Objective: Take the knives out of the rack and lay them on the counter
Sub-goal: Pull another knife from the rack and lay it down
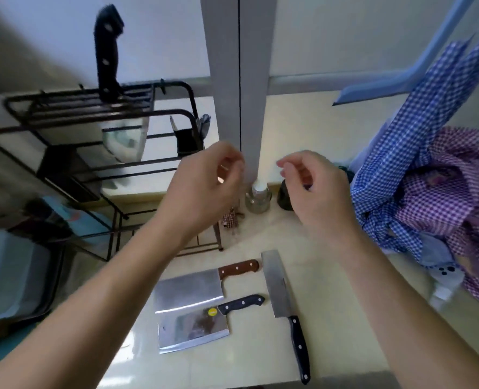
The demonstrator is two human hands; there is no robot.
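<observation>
- The left hand [204, 189] hangs above the counter [331, 290] with its fingers curled loosely inward, thumb near the fingertips, gripping nothing.
- The right hand [316, 192] is raised beside it, fingers bent in a narrow, relaxed curl, also empty; the 2 hands stay apart.
- 1 black-handled knife [107, 56] stands upright in the top slots of the dark wire rack [92, 113] at the left, its blade hanging below the bars.
- 3 knives lie on the counter below the hands: a brown-handled cleaver [189, 290], a black-handled cleaver [193, 329] just beside it nearer the person, and a long narrow knife [281, 296] to their right.
- Open counter shows right of the long knife, up to the checked cloths [429, 178].
- A small jar [258, 196] stands near the wall, under the hands.
</observation>
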